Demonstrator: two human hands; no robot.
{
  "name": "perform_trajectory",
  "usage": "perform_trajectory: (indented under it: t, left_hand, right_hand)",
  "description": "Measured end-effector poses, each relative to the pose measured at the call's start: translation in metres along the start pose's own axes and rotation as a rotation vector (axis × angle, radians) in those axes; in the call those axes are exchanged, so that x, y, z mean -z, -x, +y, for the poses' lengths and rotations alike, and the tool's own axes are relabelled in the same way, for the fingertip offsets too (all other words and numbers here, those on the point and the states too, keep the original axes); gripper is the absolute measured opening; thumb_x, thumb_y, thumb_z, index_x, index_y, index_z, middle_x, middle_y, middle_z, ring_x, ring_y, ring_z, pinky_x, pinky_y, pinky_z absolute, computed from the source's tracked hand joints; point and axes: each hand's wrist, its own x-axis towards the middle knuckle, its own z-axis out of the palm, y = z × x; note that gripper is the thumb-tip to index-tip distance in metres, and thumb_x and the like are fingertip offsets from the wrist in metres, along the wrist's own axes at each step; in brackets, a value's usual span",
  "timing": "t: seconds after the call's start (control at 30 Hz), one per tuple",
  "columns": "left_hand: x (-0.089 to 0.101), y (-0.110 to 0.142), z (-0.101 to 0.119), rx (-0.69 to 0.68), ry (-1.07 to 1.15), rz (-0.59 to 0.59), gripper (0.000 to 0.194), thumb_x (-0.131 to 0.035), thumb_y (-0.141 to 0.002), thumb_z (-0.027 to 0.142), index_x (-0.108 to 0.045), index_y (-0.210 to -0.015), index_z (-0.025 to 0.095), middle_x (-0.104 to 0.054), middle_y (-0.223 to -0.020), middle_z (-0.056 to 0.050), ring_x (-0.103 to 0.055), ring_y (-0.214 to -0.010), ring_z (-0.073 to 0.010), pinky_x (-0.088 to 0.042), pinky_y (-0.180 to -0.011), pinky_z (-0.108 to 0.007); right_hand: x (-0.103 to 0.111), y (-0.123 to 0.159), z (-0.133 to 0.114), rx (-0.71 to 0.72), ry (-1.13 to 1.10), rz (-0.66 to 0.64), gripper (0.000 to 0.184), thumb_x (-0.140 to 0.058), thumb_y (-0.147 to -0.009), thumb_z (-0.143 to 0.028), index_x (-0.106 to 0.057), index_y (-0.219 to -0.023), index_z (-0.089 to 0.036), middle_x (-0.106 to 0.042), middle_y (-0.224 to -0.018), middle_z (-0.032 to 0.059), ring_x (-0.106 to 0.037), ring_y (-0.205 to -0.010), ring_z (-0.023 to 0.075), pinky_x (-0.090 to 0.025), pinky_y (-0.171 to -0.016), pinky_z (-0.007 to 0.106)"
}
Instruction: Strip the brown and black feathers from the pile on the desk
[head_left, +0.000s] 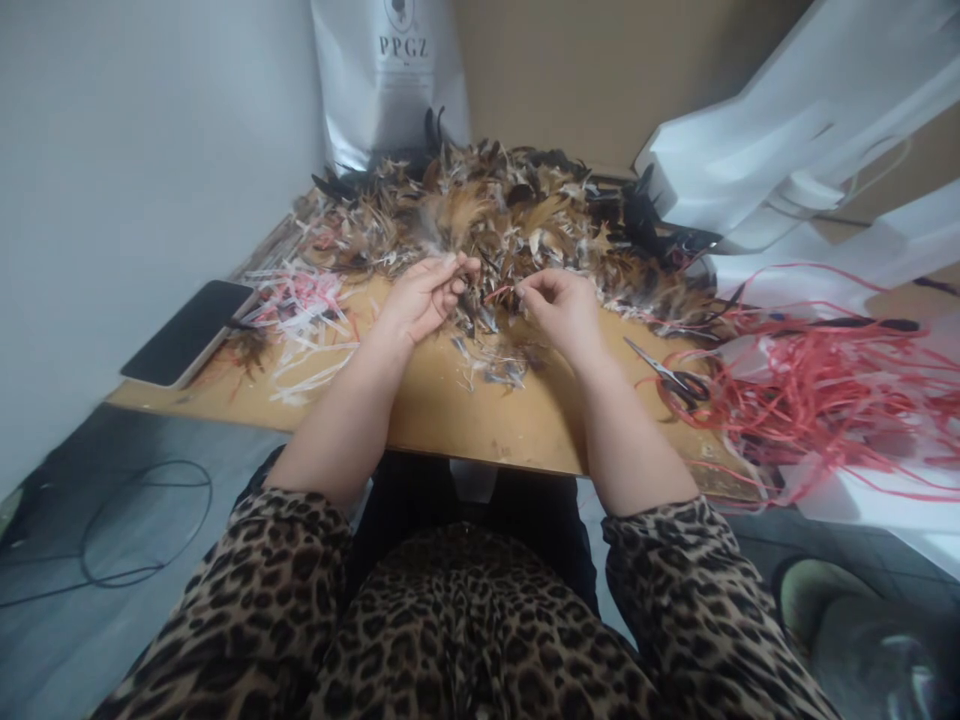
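Mid-frame, the right hand (564, 308) pinches a thin red strip (498, 293); the left hand (424, 302) curls its fingers, grip unclear; fluffy brown, tan and black feathers (517, 215) heap at upper centre

And here's the red strip (499, 292), thin and slightly slanted, right at the near edge of the feather heap (517, 205), itself a loose tangle of brown, tan, black and whitish plumes, tips pointing every way.

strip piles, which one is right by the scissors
The larger, mostly red pile on the right, by the handles of the scissors; the pink-and-white pile lies left, beside the phone.
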Motion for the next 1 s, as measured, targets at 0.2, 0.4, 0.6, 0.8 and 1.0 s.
perform_trajectory:
  t: [0.2, 0.4, 0.6, 0.8, 1.0]
  left_hand:
    - [-0.001, 0.000, -0.011, 0.102, -0.118, -0.072, 0.005, -0.064, -0.080, 0.011, -0.065, -0.082, 0.006, -0.073, -0.088, -0.011, -0.066, -0.057, -0.0067, -0.048, -0.048, -0.011]
    - [0.003, -0.005, -0.020, 0.212, -0.156, -0.145, 0.006, -0.063, -0.080, 0.008, -0.067, -0.080, 0.003, -0.071, -0.073, -0.011, -0.068, -0.061, -0.0108, -0.053, -0.054, -0.013]
    - [0.004, -0.007, -0.018, 0.197, -0.134, -0.097, 0.009, -0.060, -0.082, 0.006, -0.066, -0.078, 0.002, -0.068, -0.066, -0.010, -0.066, -0.055, -0.0079, -0.052, -0.054, -0.012]
    - [0.002, -0.007, -0.021, 0.124, -0.220, -0.013, 0.008, -0.063, -0.080, 0.009, -0.065, -0.075, 0.003, -0.067, -0.061, -0.008, -0.063, -0.050, -0.0070, -0.050, -0.051, -0.012]
    - [-0.004, -0.004, -0.025, 0.069, -0.495, -0.024, 0.018, -0.073, -0.073, 0.019, -0.063, -0.065, 0.007, -0.065, -0.055, -0.007, -0.061, -0.048, -0.0082, -0.049, -0.049, -0.015]
  right_hand:
    - [-0.004, 0.005, -0.007, 0.199, 0.174, -0.056, 0.019, -0.052, -0.084, -0.026, -0.067, -0.077, -0.018, -0.062, -0.076, 0.0054, -0.054, -0.073, 0.0168, -0.041, -0.071, 0.030]
    - [-0.006, 0.006, -0.005, 0.284, 0.245, -0.076, 0.020, -0.052, -0.086, -0.028, -0.069, -0.083, -0.019, -0.060, -0.079, 0.0051, -0.053, -0.074, 0.0167, -0.040, -0.069, 0.029]
    - [-0.004, 0.003, 0.000, 0.272, 0.215, -0.071, 0.018, -0.052, -0.086, -0.026, -0.068, -0.083, -0.018, -0.058, -0.079, 0.0053, -0.053, -0.074, 0.0167, -0.041, -0.069, 0.030]
    - [-0.003, 0.004, -0.003, 0.257, 0.236, -0.047, 0.018, -0.052, -0.085, -0.026, -0.066, -0.078, -0.018, -0.057, -0.076, 0.0052, -0.051, -0.072, 0.0173, -0.040, -0.068, 0.031]
    - [-0.002, 0.005, -0.003, 0.314, 0.336, -0.042, 0.021, -0.049, -0.088, -0.028, -0.065, -0.080, -0.018, -0.056, -0.077, 0.0061, -0.050, -0.073, 0.0176, -0.037, -0.066, 0.030]
